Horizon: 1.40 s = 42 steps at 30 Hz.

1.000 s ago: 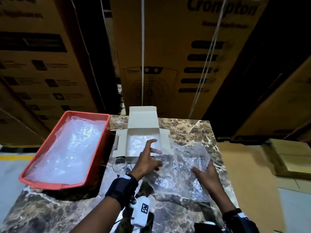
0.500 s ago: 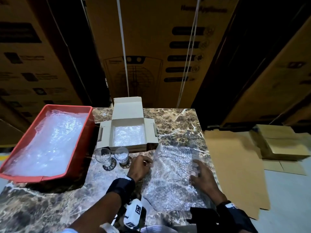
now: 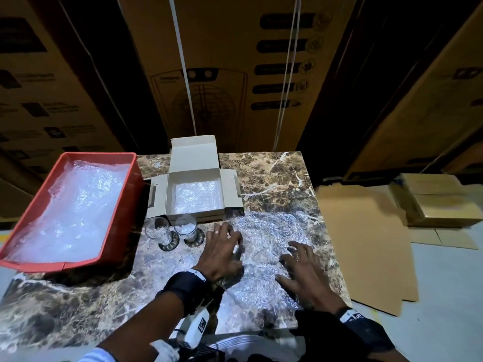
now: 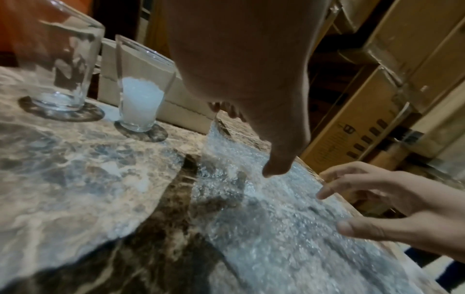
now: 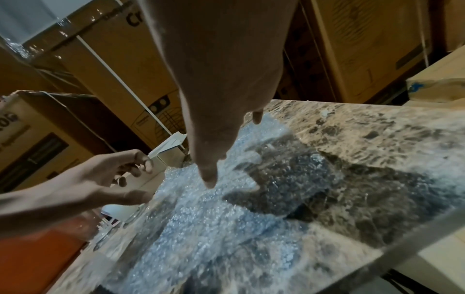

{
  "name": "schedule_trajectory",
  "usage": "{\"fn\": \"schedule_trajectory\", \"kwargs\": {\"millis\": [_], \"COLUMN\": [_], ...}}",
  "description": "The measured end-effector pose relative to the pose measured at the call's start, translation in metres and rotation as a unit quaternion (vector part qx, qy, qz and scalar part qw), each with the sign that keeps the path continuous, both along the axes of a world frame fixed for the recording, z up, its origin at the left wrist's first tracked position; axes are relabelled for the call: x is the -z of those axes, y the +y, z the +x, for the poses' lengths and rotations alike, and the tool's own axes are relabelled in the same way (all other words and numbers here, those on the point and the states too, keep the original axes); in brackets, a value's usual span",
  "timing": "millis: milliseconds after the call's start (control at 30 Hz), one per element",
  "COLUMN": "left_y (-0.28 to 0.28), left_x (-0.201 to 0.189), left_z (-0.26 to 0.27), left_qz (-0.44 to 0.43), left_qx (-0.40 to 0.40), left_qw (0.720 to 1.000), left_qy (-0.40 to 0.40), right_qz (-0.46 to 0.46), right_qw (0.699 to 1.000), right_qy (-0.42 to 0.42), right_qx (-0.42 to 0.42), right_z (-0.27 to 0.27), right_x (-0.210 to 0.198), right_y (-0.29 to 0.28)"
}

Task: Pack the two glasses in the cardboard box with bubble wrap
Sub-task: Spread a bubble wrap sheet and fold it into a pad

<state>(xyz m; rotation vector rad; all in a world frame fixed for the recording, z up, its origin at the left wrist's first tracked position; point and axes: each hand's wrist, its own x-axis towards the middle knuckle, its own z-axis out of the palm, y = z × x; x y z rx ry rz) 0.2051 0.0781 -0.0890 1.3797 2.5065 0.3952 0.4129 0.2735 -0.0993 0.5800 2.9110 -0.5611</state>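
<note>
Two clear glasses stand upright in front of the open cardboard box (image 3: 156,202): the left glass (image 3: 160,232) (image 4: 62,65) and the right glass (image 3: 187,228) (image 4: 141,95), which has a white wad inside. A piece of bubble wrap (image 3: 197,195) lines the box floor. A loose bubble wrap sheet (image 3: 266,254) (image 5: 214,228) lies flat on the marble table (image 3: 274,178). My left hand (image 3: 230,239) is over the sheet's left edge with its fingers loosely bent. My right hand (image 3: 290,259) is spread over the sheet's right half. Neither hand grips anything.
A red tray (image 3: 122,218) full of bubble wrap (image 3: 75,205) takes up the table's left side. Tall brown cartons (image 3: 222,61) stand close behind the table. Flattened cardboard (image 3: 360,244) lies on the floor past the table's right edge.
My left hand held the sheet's raised left edge near the box, then let it go. The sheet now lies flat. Both hands have spread above it.
</note>
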Motion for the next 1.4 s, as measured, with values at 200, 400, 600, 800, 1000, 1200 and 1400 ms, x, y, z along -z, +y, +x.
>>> {"fn": "schedule_trajectory", "kwargs": {"millis": [200, 400, 600, 800, 1000, 1200, 1400], "left_y": [-0.012, -0.022, -0.026, -0.03, -0.037, -0.044, -0.048], "left_x": [0.0, 0.003, -0.003, -0.02, -0.022, -0.014, -0.015], "left_z": [0.019, 0.026, 0.019, 0.019, 0.019, 0.014, 0.012], "left_qz": [-0.094, -0.152, -0.13, -0.005, 0.096, 0.137, 0.139], "left_qx": [0.182, 0.228, 0.173, -0.021, -0.154, -0.238, -0.23], "left_qw": [0.976, 0.96, 0.974, 0.947, 0.88, 0.843, 0.822], "left_qy": [-0.068, -0.055, -0.069, -0.32, -0.439, -0.462, -0.503], "right_qz": [-0.125, -0.116, -0.182, -0.272, -0.181, -0.263, -0.36], "right_qw": [0.984, 0.985, 0.982, 0.962, 0.977, 0.962, 0.918], "right_qy": [-0.039, -0.003, -0.01, -0.026, -0.075, -0.067, 0.044], "right_qx": [-0.123, -0.126, -0.044, -0.018, -0.086, 0.031, 0.162], "right_z": [0.009, 0.013, 0.009, 0.01, 0.031, 0.043, 0.042], "right_x": [0.013, 0.037, 0.007, -0.016, 0.0, -0.015, -0.028], "right_y": [-0.013, -0.014, -0.019, -0.019, -0.001, 0.021, 0.043]}}
